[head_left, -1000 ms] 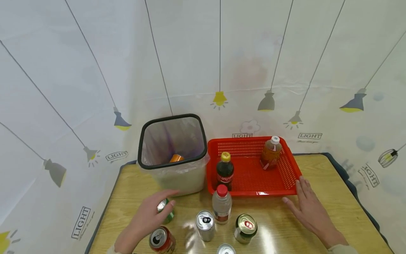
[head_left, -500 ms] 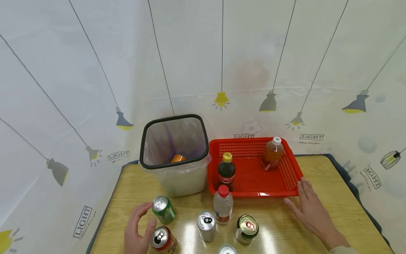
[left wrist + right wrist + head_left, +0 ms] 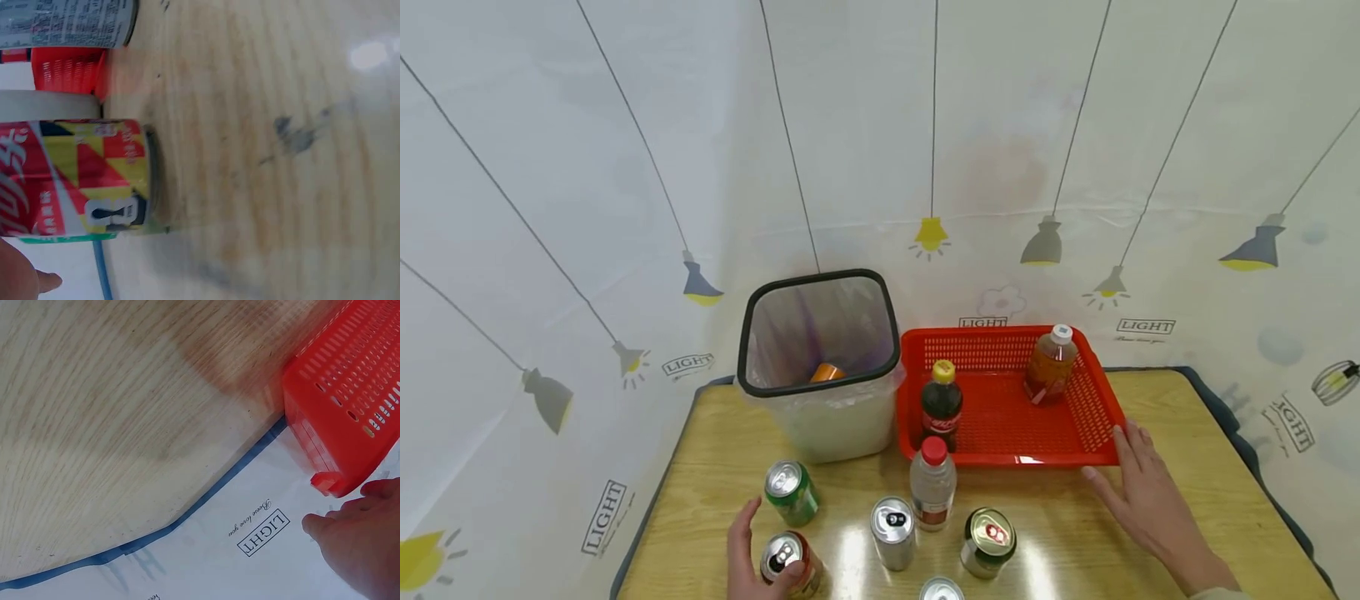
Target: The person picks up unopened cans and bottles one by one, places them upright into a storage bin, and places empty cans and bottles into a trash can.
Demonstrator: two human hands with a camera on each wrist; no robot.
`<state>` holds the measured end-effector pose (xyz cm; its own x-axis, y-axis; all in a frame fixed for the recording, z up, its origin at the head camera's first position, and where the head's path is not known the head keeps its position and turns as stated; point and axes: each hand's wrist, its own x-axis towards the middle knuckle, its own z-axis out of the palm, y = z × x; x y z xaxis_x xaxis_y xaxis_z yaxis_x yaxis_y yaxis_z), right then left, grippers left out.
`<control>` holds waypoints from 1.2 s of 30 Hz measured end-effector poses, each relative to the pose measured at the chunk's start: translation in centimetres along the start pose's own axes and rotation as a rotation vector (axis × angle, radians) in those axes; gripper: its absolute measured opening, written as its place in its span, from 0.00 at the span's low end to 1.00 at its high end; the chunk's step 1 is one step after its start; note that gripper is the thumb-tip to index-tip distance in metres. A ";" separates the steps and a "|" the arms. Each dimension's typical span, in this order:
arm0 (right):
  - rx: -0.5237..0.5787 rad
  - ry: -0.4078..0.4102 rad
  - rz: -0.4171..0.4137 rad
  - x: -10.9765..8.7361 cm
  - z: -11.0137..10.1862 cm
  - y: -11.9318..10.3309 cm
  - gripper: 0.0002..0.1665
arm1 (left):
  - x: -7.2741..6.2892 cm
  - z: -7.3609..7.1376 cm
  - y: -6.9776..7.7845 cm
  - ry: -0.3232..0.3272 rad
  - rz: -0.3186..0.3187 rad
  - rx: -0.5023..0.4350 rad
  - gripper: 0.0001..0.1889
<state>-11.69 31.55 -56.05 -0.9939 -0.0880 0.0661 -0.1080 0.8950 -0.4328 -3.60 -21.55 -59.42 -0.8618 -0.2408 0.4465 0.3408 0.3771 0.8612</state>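
Left fingers (image 3: 741, 533) closer, beside red can (image 3: 81, 178)

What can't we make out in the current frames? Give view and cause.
Head: left hand, wrist cut off by bottom edge; thumb contact with red can unclear.
Head: nearest can, side cut off by bottom edge.
Head: orange thing, lower part hidden by the front of the bin.
Head: cola bottle, base hidden by red-capped bottle.
Right wrist: right hand, partly cut off by right edge.

Wall cloth (image 3: 865, 150) w/ lamp prints (image 3: 930, 232) bhnd tbl (image 3: 718, 437).
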 end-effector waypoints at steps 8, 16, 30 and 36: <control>0.034 -0.036 0.026 -0.2 0.3 0.0 0.55 | -1.1 1.8 0.5 0.065 -0.204 0.070 0.54; 0.031 -0.034 0.031 -0.2 0.4 -0.1 0.56 | -0.8 2.4 1.2 0.073 -0.327 0.269 0.31; 0.035 -0.012 -0.010 -0.7 0.6 -0.8 0.54 | 3.7 -0.3 7.9 0.191 -0.036 0.195 0.26; 0.014 -0.035 0.014 -0.7 0.5 -0.6 0.55 | 8.4 -1.3 12.7 0.103 0.130 0.062 0.27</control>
<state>-10.96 30.83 -56.27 -0.9954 -0.0911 0.0283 -0.0941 0.8901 -0.4459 -5.97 -19.90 -44.40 -0.7680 -0.2755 0.5782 0.4201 0.4648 0.7794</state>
